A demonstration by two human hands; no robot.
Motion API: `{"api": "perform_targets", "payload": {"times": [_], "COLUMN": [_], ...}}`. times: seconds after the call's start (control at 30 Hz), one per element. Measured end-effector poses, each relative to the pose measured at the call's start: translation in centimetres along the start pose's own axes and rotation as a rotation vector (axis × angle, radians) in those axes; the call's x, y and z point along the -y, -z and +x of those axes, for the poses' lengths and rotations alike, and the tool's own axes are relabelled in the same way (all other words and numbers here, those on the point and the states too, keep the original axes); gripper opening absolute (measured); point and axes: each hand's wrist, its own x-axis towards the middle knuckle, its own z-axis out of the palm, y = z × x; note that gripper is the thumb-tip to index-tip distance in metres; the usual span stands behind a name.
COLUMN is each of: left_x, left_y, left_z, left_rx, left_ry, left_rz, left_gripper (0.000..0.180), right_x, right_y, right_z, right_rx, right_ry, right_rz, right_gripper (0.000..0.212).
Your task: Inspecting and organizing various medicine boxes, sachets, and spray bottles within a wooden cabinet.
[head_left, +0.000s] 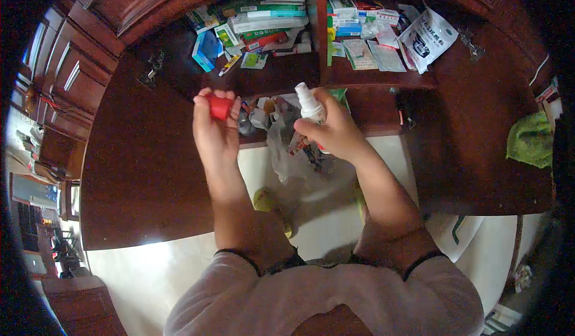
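Red cap [220,108]: sits held in half-curled left hand [216,131].
White spray bottle [309,105]: leans top-leftward in closely wrapped right hand [334,129], right of cap.

Showing smooth red plastic on the cap [221,107] in the left hand [217,126], white plastic on the spray bottle [309,106] in the right hand [334,127]. Wrinkling as thin plastic in the bag [277,147] between them. Shining as dark wood on the panel [150,162] left of both. Looking matt, perhaps rough, on the cloth [533,139] right of both.
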Motion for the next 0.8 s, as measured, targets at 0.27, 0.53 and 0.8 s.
{"api": "perform_targets", "payload": {"times": [0.27, 0.53, 0.8], "left_x": [0.3, 0.1, 2.3], "left_y": [0.4, 0.2, -1.8], "left_z": [-0.1, 0.1, -0.8], "left_rx": [-0.117, -0.016, 0.027], "left_ry": [0.126, 0.151, 0.229], "left_rz": [-0.047, -0.223, -0.128], "left_gripper": [0.032, 0.027, 0.027], "right_x": [0.6, 2.2, 3.8], "right_y": [0.7, 0.0, -1.4], "right_z": [-0.2, 0.0, -0.5], "right_rx": [-0.058, -0.102, 0.022], "right_ry": [0.058, 0.176, 0.27], "right_rz": [-0.075, -0.229, -0.439], "right_gripper": [0.038, 0.041, 0.054]}}
